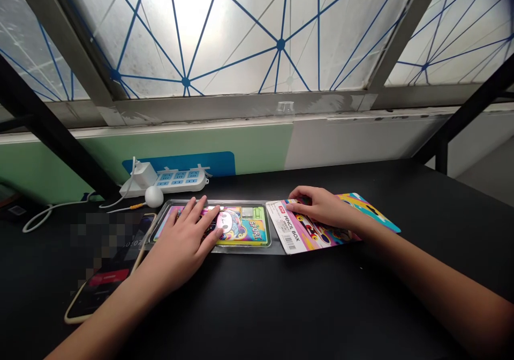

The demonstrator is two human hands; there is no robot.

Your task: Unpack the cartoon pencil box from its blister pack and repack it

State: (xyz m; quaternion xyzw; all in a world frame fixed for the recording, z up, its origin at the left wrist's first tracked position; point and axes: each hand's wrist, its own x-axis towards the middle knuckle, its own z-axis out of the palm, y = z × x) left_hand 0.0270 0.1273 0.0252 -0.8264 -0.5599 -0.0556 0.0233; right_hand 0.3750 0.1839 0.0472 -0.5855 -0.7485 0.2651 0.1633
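Note:
A colourful pencil box point(255, 231) with a cartoon figure and the word SPORT lies in a clear plastic tray point(241, 250). My left hand point(188, 237) rests flat on the left part of it, fingers spread, covering some of its lid. Just to the right is a printed cardboard card point(289, 240) marked PENCIL BOX, with a barcode, lying at a slant. My right hand point(321, 206) is closed at the card's far edge, thumb on top and fingers bent over that edge. The hand and wrist hide part of the card's print.
A phone point(108, 277) with a pale case lies left of the tray, partly under my left forearm. Behind it are a white power strip point(180, 180) with a plugged-in adapter, a round white bulb point(154, 196) and cables. The black table point(257, 306) ends at a wall below windows.

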